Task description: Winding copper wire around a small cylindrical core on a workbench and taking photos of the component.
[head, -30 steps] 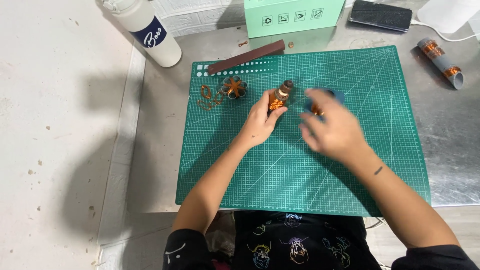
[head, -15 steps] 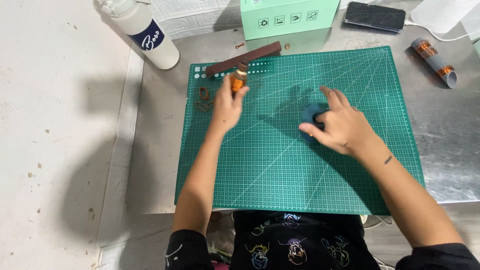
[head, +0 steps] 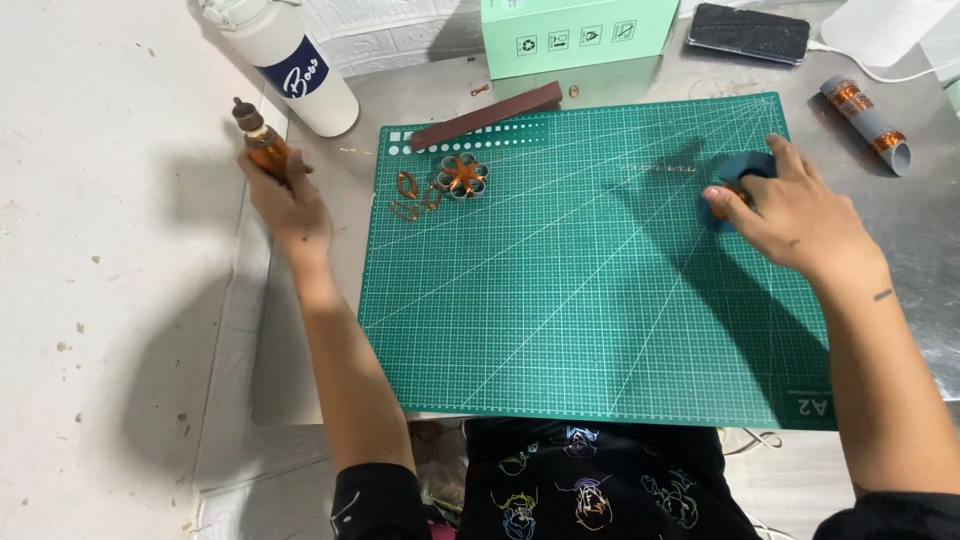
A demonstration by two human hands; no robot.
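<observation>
My left hand grips a small amber bottle with a dark cap, held out past the left edge of the green cutting mat, close to a white bottle. My right hand rests near the mat's right edge with its fingers around a small blue object; most of that object is hidden by the fingers. Near the mat's top left lie a small flower-shaped piece of rolled strips and a few loose teardrop-shaped coils.
A white bottle with a dark label stands at the back left. A brown strip lies along the mat's top edge. Behind are a mint-green box, a dark phone and a grey roll with orange bands.
My left hand has carried the amber bottle from the mat's middle out to the left, off the mat. My right hand has slid to the right with the blue object.
</observation>
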